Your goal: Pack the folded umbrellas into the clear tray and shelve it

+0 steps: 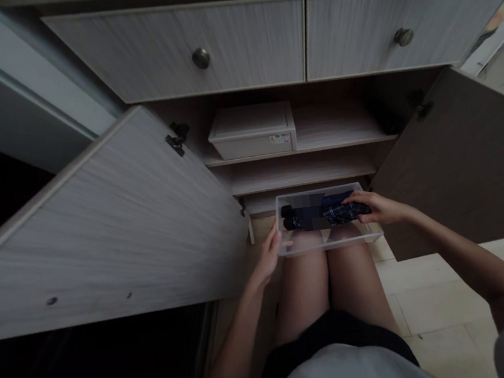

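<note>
A clear plastic box rests over my thighs, its open top facing me. My left hand grips the box's left wall, with the thumb on the near left corner. Inside lies a dark blue plaid cloth bundle, and my right hand is closed on its right end at the box's right side. Beside the bundle, dark blue items fill the middle, partly blurred. Two black rounded ends stick out at the left; their kind is unclear.
Ahead stands a pale wood cabinet with its left door and right door swung open on either side of me. A lidded white box sits on the upper shelf. Two knobbed drawers are above.
</note>
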A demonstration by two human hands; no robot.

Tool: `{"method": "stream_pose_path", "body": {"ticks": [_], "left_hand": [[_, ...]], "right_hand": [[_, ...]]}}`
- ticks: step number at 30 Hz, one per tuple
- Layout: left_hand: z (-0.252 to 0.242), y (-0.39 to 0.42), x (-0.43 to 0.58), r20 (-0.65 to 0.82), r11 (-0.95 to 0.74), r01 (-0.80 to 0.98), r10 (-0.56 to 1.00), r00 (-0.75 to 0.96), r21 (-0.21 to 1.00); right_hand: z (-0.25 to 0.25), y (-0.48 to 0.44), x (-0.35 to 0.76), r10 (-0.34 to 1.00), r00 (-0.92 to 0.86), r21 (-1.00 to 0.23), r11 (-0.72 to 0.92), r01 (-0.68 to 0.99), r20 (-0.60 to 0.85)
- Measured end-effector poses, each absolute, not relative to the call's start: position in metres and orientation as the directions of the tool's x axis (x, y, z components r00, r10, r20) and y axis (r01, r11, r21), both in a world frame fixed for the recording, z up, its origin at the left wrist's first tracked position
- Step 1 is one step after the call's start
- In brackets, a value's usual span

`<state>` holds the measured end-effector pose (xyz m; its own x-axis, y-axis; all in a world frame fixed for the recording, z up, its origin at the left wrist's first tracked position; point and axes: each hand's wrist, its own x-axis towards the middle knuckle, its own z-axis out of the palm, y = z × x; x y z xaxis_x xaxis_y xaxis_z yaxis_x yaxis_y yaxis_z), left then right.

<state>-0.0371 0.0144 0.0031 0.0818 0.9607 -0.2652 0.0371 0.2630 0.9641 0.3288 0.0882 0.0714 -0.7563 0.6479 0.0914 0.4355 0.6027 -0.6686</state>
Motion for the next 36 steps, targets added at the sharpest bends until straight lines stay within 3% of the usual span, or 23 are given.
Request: {"method": "stream_pose_path", "body": {"ticks": [10,20,24,27,30,33,36], "left_hand": [[0.004,0.014,-0.038,-0.269,0.265,0.052,0.96,0.076,0.963],[0.003,0.014,-0.037,-0.266,0.261,0.064,0.961,0.074,0.963],[0.002,0.016,-0.036,-0.28,0.276,0.064,0.958,0.056,0.959],[0.001,0.017,-0.035,-0.281,0.278,0.076,0.958,0.047,0.958],[-0.002,0.017,-0.036,-0.284,0.278,0.085,0.957,0.067,0.957],[-0.003,0.017,-0.036,-0.296,0.29,0.098,0.954,0.054,0.952],[-0.001,0.017,-0.035,-0.296,0.292,0.093,0.954,0.034,0.952]], "right_hand": [[0.064,0.092,0.318,0.643,-0.766,-0.537,0.648,0.541,0.005],[0.065,0.082,0.291,0.722,-0.688,-0.04,0.688,0.725,-0.069],[0.078,0.101,0.302,0.711,-0.702,-0.166,0.698,0.696,0.049],[0.09,0.144,0.332,0.839,-0.474,-0.213,0.532,0.82,0.268],[0.101,0.198,0.369,0.914,-0.07,-0.208,0.165,0.964,0.401],[0.109,0.243,0.397,0.911,0.191,-0.223,-0.114,0.968,0.366],[0.114,0.272,0.411,0.909,0.313,-0.244,-0.249,0.937,0.276]]}}
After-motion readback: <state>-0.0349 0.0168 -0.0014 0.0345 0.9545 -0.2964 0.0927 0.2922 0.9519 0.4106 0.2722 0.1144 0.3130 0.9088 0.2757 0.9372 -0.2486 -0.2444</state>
